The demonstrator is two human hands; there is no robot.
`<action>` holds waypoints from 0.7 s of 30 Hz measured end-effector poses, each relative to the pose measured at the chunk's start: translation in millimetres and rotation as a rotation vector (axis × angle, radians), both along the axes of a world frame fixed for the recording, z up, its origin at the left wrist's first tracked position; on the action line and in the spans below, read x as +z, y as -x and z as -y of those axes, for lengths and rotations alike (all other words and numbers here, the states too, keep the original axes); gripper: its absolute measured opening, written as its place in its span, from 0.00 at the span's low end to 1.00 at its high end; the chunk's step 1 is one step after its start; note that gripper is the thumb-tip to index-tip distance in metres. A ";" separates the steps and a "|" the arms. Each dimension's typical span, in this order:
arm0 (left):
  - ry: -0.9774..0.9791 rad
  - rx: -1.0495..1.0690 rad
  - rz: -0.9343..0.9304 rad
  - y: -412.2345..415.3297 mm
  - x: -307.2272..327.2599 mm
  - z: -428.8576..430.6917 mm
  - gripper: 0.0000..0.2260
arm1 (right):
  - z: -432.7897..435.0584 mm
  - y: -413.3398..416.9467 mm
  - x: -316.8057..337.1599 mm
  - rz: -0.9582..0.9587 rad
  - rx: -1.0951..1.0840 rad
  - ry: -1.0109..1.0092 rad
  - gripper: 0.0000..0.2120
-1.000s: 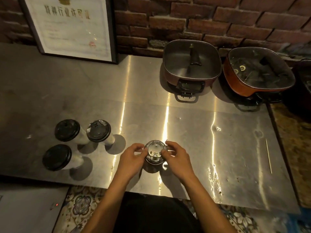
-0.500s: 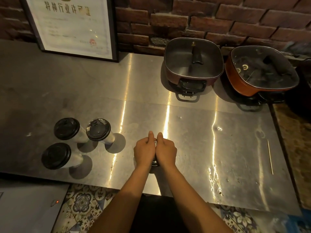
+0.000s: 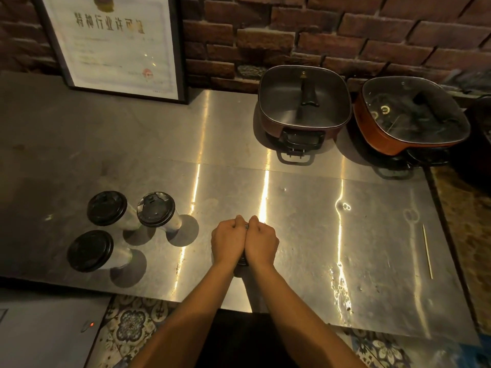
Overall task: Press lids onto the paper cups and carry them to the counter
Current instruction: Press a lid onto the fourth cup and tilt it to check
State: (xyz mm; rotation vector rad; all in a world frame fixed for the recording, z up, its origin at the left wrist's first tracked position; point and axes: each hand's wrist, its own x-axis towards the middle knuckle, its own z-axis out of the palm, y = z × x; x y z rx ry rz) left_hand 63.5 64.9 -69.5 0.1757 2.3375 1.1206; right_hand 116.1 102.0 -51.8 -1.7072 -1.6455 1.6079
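Note:
My left hand [image 3: 229, 241] and my right hand [image 3: 261, 243] lie side by side, palms down, on top of a paper cup with a black lid [image 3: 242, 261] near the front of the steel table [image 3: 305, 221]. The hands cover almost all of the lid; only slivers of its rim show between and below them. Three more white paper cups with black lids stand to the left: one at the back left [image 3: 107, 208], one beside it [image 3: 156, 209], and one nearer the front edge [image 3: 90, 251].
Two square electric hotpots with glass lids [image 3: 304, 104] [image 3: 414, 112] sit at the back right against the brick wall. A framed certificate [image 3: 114, 43] leans at the back left. A thin stick [image 3: 427, 252] lies near the table's right edge. Patterned floor tiles show below the front edge.
One second ago my fingers held the lid's rim at both sides with its top showing. Since then both hands closed together over the lid and stay pressed on it.

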 end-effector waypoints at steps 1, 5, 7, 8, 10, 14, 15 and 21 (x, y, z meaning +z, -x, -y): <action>0.019 -0.067 -0.024 2.3 1.4 -2.0 0.21 | -0.5 -0.5 -2.4 0.003 -0.015 0.023 0.22; 0.187 -0.451 -0.370 11.1 9.8 -12.4 0.24 | 1.9 -7.1 -11.9 -0.074 -0.155 0.225 0.22; 0.202 -0.537 -0.567 10.0 13.6 -11.0 0.26 | 8.9 -19.3 -16.0 -0.110 -0.196 0.272 0.21; 0.175 -0.518 -0.594 8.5 15.6 -8.6 0.27 | 11.1 -24.3 -15.7 -0.124 -0.204 0.255 0.19; 0.084 -0.349 -0.508 4.8 18.4 -0.4 0.26 | 9.9 -31.1 -12.2 -0.151 -0.212 0.153 0.16; -0.073 0.062 -0.116 -7.3 16.2 19.2 0.23 | -3.1 -28.4 -4.5 -0.141 -0.002 -0.057 0.15; -0.105 0.105 -0.050 -11.0 14.8 20.8 0.22 | -4.1 -25.1 -4.4 -0.127 0.067 -0.060 0.16; -0.176 0.258 0.056 -36.1 6.8 7.4 0.18 | 7.5 -21.8 -9.1 -0.118 0.097 -0.068 0.19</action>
